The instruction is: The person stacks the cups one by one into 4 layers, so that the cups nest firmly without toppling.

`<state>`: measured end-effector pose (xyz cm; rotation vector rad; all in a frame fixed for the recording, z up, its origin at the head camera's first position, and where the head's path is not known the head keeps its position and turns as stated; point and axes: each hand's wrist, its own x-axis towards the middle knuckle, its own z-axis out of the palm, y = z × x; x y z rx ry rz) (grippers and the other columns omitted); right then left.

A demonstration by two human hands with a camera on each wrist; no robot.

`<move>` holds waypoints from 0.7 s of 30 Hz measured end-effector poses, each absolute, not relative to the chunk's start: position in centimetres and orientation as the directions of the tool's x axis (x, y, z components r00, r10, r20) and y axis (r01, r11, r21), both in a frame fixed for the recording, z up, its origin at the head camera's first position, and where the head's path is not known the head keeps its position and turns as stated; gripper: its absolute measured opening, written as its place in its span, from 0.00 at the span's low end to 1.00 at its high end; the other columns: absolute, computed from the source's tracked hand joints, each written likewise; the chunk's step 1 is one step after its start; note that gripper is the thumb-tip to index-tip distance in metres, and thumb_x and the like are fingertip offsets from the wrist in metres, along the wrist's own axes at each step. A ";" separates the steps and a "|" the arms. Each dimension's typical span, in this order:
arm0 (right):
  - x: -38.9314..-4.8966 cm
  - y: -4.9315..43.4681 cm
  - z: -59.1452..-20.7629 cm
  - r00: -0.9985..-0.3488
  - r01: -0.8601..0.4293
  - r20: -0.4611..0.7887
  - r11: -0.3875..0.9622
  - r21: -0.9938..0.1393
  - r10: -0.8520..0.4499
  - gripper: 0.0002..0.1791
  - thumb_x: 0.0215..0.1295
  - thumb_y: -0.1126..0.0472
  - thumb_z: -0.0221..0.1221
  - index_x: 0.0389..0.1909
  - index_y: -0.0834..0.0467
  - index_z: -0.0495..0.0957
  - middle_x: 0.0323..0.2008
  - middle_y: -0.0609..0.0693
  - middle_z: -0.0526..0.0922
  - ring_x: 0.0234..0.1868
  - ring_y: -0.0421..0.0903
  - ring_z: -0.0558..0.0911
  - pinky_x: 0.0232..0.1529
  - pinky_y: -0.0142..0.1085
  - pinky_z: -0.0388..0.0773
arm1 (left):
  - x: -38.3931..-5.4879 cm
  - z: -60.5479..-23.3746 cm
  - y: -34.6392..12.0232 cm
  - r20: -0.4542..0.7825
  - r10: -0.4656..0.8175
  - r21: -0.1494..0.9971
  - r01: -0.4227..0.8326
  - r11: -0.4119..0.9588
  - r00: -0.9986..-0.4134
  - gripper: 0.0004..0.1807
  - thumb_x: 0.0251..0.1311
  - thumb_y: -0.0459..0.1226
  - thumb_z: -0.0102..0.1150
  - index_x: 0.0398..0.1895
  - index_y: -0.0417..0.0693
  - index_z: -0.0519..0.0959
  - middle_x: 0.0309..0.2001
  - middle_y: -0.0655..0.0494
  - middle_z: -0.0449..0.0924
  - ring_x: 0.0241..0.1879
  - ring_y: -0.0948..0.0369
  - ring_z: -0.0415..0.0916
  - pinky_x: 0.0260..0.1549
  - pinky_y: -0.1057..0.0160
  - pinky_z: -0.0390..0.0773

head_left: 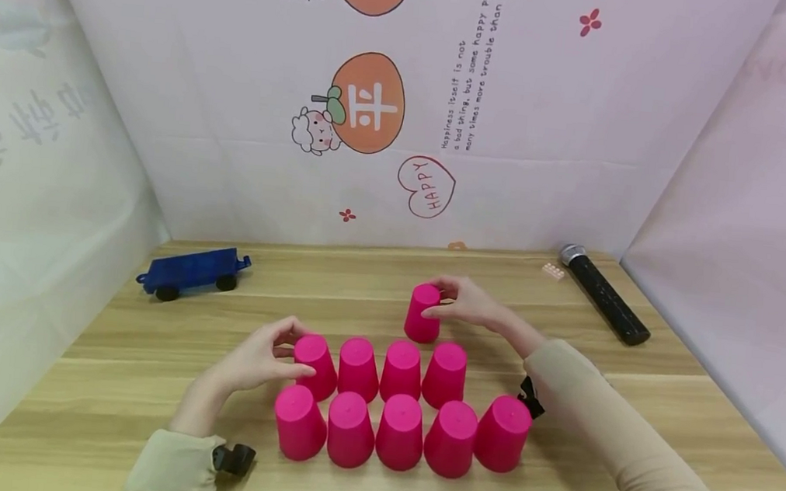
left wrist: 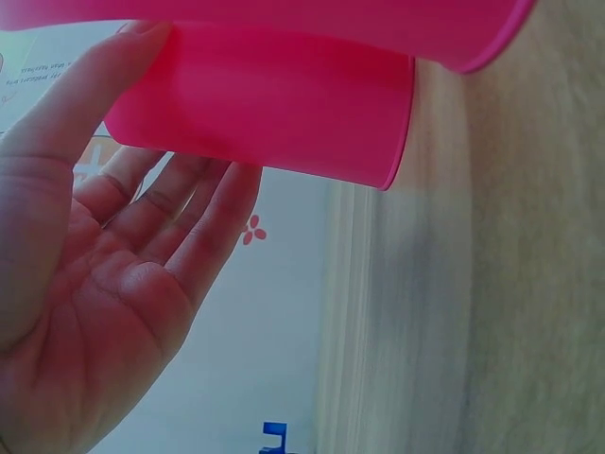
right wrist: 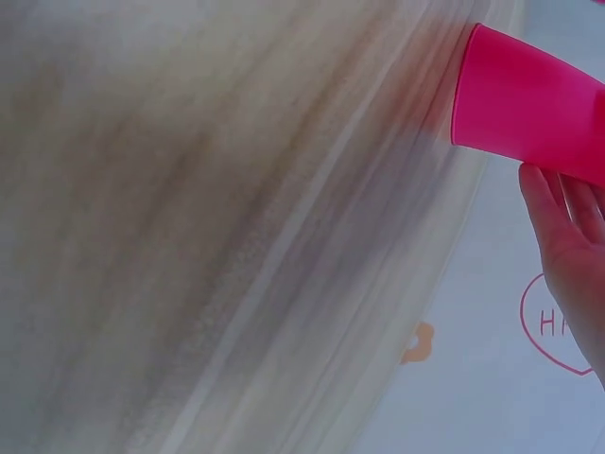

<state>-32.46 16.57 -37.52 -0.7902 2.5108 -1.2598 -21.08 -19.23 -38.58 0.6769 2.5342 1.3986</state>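
Upside-down pink cups stand in two rows on the wooden table. My left hand (head_left: 258, 360) grips the leftmost cup (head_left: 315, 367) of the back row, its thumb on the near side and its fingers behind. In the left wrist view, that cup (left wrist: 274, 109) lies between the thumb and fingers of the hand (left wrist: 113, 284). Behind the rows, my right hand (head_left: 467, 303) holds a separate pink cup (head_left: 422, 318) by its upper part. The right wrist view shows this cup (right wrist: 520, 104) with the fingers (right wrist: 544, 203) against its side. Several cups form the front row (head_left: 399, 437).
A blue toy wagon (head_left: 194, 271) stands at the back left of the table (head_left: 106, 392). Toward the back right lie a black microphone (head_left: 606, 299) and a small pale studded block (head_left: 553, 270). White printed sheets (head_left: 238, 91) enclose the back and sides.
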 end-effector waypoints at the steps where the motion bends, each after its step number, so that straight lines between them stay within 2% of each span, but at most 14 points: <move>1: -32.5 16.6 -37.6 -0.831 -0.363 0.041 0.483 -0.797 -0.555 0.30 0.54 0.60 0.67 0.57 0.64 0.71 0.51 0.61 0.79 0.53 0.56 0.79 0.55 0.45 0.77 | -21.1 -38.6 -19.2 0.072 0.464 0.834 0.309 0.458 -0.883 0.24 0.49 0.41 0.70 0.47 0.45 0.71 0.46 0.50 0.79 0.49 0.54 0.76 0.52 0.53 0.78; 8: -32.4 16.8 -38.1 -0.822 -0.368 0.049 0.463 -0.806 -0.568 0.29 0.54 0.61 0.67 0.57 0.66 0.70 0.51 0.62 0.79 0.54 0.57 0.78 0.57 0.48 0.76 | -21.0 -38.7 -19.2 0.073 0.457 0.828 0.309 0.468 -0.887 0.24 0.48 0.42 0.71 0.47 0.46 0.72 0.45 0.52 0.79 0.48 0.56 0.77 0.51 0.56 0.79; 15: -32.3 17.7 -38.1 -0.786 -0.376 0.065 0.392 -0.840 -0.615 0.32 0.54 0.64 0.66 0.60 0.67 0.67 0.55 0.65 0.76 0.57 0.61 0.75 0.60 0.53 0.72 | -20.8 -38.6 -19.2 0.079 0.454 0.834 0.309 0.458 -0.887 0.23 0.48 0.42 0.71 0.46 0.46 0.72 0.45 0.51 0.79 0.47 0.55 0.77 0.51 0.54 0.79; 21: -31.9 19.4 -36.9 -0.778 -0.393 0.058 0.412 -0.822 -0.626 0.31 0.57 0.67 0.63 0.61 0.69 0.65 0.57 0.68 0.73 0.60 0.66 0.71 0.60 0.54 0.71 | -20.9 -38.3 -19.2 0.071 0.459 0.830 0.308 0.465 -0.885 0.23 0.49 0.41 0.70 0.46 0.45 0.72 0.45 0.50 0.79 0.48 0.54 0.77 0.51 0.55 0.79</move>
